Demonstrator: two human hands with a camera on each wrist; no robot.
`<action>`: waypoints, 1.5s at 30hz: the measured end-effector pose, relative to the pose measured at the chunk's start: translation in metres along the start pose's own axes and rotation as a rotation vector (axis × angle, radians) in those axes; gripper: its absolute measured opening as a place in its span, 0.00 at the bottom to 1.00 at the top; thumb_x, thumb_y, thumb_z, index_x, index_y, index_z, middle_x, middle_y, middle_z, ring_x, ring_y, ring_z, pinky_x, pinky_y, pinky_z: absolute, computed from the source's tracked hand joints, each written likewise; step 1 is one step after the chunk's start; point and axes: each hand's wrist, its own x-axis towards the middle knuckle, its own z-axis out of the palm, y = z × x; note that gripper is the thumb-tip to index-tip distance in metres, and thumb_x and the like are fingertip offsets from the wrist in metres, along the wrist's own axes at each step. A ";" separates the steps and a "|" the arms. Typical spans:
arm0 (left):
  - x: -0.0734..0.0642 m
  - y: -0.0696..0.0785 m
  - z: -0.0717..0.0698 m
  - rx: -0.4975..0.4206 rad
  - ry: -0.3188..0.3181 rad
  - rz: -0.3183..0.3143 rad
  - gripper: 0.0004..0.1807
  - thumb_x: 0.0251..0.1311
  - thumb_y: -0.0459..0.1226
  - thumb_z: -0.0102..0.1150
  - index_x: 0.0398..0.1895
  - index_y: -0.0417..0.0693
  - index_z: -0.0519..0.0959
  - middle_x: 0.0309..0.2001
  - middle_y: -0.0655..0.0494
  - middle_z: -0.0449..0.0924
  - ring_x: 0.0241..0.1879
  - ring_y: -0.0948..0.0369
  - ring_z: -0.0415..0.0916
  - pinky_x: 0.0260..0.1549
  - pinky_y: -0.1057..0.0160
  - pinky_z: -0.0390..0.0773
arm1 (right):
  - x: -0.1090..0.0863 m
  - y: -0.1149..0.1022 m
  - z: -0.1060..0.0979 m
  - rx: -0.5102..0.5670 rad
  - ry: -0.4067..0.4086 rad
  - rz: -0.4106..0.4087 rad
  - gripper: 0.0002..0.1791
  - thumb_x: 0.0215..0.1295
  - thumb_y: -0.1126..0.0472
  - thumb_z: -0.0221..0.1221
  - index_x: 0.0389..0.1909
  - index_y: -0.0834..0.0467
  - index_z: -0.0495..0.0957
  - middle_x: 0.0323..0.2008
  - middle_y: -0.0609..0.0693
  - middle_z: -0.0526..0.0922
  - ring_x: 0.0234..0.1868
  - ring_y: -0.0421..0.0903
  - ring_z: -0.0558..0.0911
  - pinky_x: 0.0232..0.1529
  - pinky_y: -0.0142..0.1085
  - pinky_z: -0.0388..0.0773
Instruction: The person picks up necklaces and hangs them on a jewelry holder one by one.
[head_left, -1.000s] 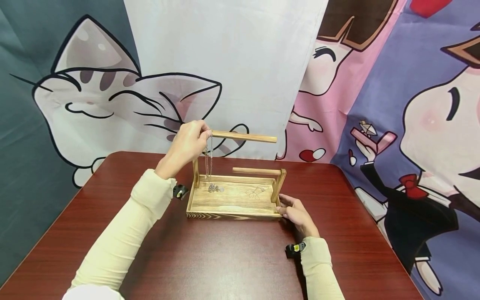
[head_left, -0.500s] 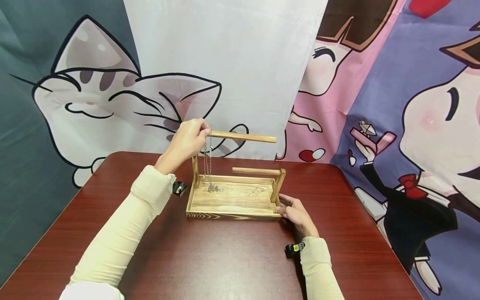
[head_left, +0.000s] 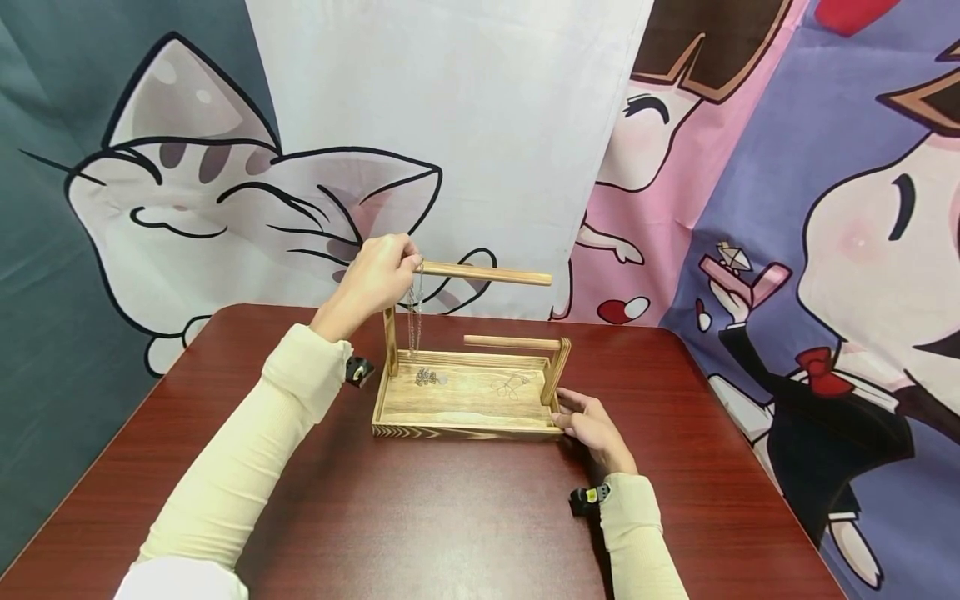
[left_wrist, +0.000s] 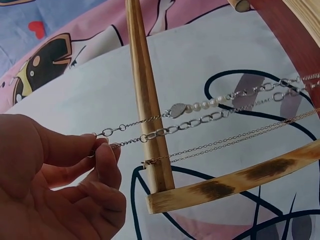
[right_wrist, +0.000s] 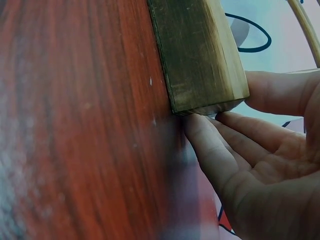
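My left hand (head_left: 378, 275) is raised at the left end of the upper bar (head_left: 483, 272) of a wooden jewelry stand. Thumb and index finger pinch the ends of a silver necklace (left_wrist: 177, 110), which has pearl beads and a flat disc. Its strands pass the bar and hang down. A thinner chain (left_wrist: 149, 162) loops over the same bar. My right hand (head_left: 591, 427) grips the right front corner of the stand's tray (head_left: 465, 432), thumb on one side and fingers against the other. A silver cluster (head_left: 426, 377) lies on the tray floor; whether it joins the hanging strands, I cannot tell.
On the right post (head_left: 557, 371) sits a lower wooden bar (head_left: 513, 342), pointing left. A fine chain (head_left: 512, 386) lies inside the tray on the right. The stand rests on a reddish-brown table (head_left: 465, 517), before a cartoon-printed cloth (head_left: 487, 150).
The left hand shifts very slightly at the bar, still pinching the necklace, and the hanging strands move a little. The right hand and the stand keep their place.
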 end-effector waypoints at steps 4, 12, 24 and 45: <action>0.001 0.000 0.001 -0.004 -0.004 -0.006 0.09 0.65 0.37 0.46 0.32 0.43 0.75 0.28 0.50 0.74 0.27 0.54 0.70 0.25 0.59 0.68 | 0.000 0.000 0.000 0.004 0.002 -0.003 0.33 0.54 0.71 0.55 0.64 0.63 0.61 0.57 0.64 0.70 0.56 0.52 0.71 0.38 0.34 0.71; 0.004 0.004 0.006 0.011 -0.004 0.006 0.09 0.64 0.37 0.47 0.31 0.44 0.75 0.28 0.50 0.74 0.29 0.54 0.71 0.27 0.58 0.69 | -0.001 0.001 -0.002 0.028 -0.004 0.004 0.31 0.56 0.71 0.55 0.63 0.63 0.62 0.57 0.65 0.70 0.53 0.50 0.74 0.36 0.31 0.72; 0.006 0.010 0.014 0.047 -0.031 -0.011 0.08 0.63 0.38 0.48 0.32 0.46 0.75 0.30 0.52 0.75 0.28 0.55 0.71 0.25 0.57 0.69 | -0.001 0.005 -0.001 0.039 -0.001 0.007 0.31 0.56 0.71 0.55 0.63 0.63 0.62 0.57 0.65 0.71 0.50 0.49 0.75 0.36 0.31 0.73; 0.012 0.022 0.037 0.056 -0.067 0.037 0.08 0.64 0.37 0.46 0.30 0.43 0.74 0.31 0.51 0.74 0.32 0.56 0.71 0.32 0.58 0.71 | 0.001 0.005 -0.002 0.072 -0.019 0.016 0.32 0.56 0.71 0.55 0.64 0.63 0.61 0.58 0.64 0.70 0.51 0.49 0.75 0.37 0.32 0.73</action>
